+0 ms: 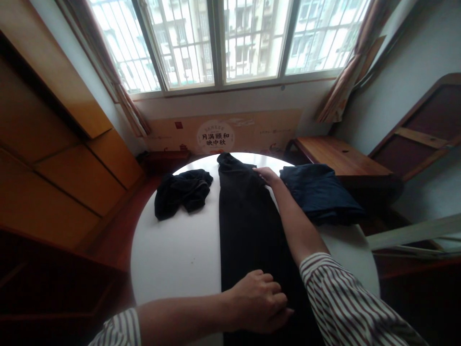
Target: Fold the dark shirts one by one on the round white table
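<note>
A pair of black trousers (248, 226), folded lengthwise into a long strip, lies down the middle of the round white table (173, 259). Its near end runs out of the bottom of the view. At the far right edge of the cloth, my right hand (267, 177) is closed, pinching the fabric between thumb and fingers. My left hand (259, 300) lies across the near part, its fingers curled in on the cloth; the fingertips are partly hidden. The far end of the trousers looks bunched near the table's back edge.
A crumpled black garment (183, 192) sits at the table's left. To the right, folded dark blue clothes (320, 192) overhang the edge. Beyond stand a wooden side table (342, 154) and a printed cardboard panel (252, 132) below the window. Wooden cabinets (72, 168) line the left.
</note>
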A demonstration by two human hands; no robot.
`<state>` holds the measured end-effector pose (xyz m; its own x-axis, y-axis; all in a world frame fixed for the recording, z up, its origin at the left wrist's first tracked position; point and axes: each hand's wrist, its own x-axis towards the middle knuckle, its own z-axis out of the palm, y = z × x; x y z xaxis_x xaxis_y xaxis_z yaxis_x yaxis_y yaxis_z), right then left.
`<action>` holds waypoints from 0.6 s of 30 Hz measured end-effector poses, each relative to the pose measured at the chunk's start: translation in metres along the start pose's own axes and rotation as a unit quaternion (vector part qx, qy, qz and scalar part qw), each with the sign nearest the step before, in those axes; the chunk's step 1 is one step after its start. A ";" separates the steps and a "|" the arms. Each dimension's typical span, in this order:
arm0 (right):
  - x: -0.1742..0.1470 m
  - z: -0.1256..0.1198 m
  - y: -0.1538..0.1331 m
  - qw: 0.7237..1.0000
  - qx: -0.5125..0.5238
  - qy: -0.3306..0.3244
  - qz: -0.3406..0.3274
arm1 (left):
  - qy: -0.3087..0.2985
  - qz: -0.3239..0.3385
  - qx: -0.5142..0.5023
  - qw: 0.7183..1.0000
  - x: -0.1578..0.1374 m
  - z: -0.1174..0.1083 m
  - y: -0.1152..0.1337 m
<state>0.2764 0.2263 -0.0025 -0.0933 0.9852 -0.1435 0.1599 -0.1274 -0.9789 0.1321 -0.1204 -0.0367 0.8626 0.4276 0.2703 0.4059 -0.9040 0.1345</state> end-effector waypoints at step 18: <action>-0.005 -0.010 -0.007 0.998 -0.023 0.040 0.036 | -0.010 -0.007 -0.004 1.000 0.000 -0.002 0.001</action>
<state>0.2860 0.2230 0.0065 -0.0017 0.9801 -0.1985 0.2086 -0.1938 -0.9586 0.1316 -0.1211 -0.0352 0.8630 0.4399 0.2486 0.4159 -0.8978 0.1448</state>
